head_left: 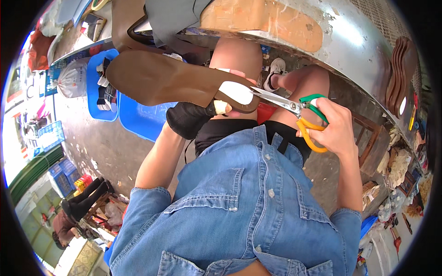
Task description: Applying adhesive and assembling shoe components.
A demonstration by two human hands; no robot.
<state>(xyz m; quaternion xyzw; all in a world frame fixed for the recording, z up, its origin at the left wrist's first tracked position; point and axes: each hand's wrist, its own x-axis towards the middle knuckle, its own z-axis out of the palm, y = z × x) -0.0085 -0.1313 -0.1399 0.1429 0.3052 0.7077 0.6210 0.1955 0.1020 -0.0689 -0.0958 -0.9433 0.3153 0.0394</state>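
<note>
My left hand (193,118), in a black fingerless covering with a light wrap on the thumb, grips a brown shoe sole (159,78) over my lap. A white oval sticker (235,93) is on its narrow heel end. The other fingers are mostly hidden beneath the sole. In my right hand (335,126) is a pair of scissors (293,106) with one green and one yellow handle loop. Their blades are slightly apart, and the tips reach over the heel's edge beside the sticker. Whether the blades touch the sole I cannot tell.
A metal-topped bench (354,55) curves across the far side, with grey sheet material (172,18) on it. Several stacked brown soles (399,76) lie at its right. Blue bins (138,115) stand on the left, a wooden stool (368,138) at right. Another person (64,225) is at lower left.
</note>
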